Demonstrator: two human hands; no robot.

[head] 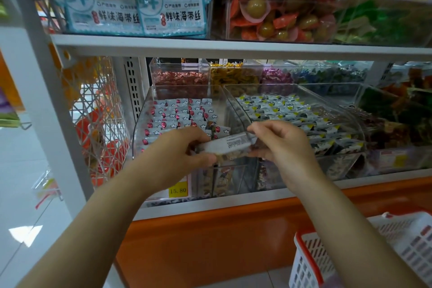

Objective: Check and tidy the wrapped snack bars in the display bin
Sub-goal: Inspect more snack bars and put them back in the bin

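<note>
A wrapped snack bar (230, 144), silver-white with printed text on its back, is held level in front of a clear display bin (145, 110). My left hand (177, 149) grips its left end. At the bar's right end my right hand (278, 140) pinches the wrapper between thumb and fingers. Behind my hands the bin holds rows of small white wrapped bars with red dots (180, 112). More wrapped bars stand upright in the bin's front section (222, 180), partly hidden by my hands.
A second clear bin (350, 110) to the right holds white, black and yellow packets (285, 110). A yellow price tag (178, 190) reads 15.80. A white and red shopping basket (364, 250) sits at the lower right. The upper shelf (210, 45) carries seaweed packs.
</note>
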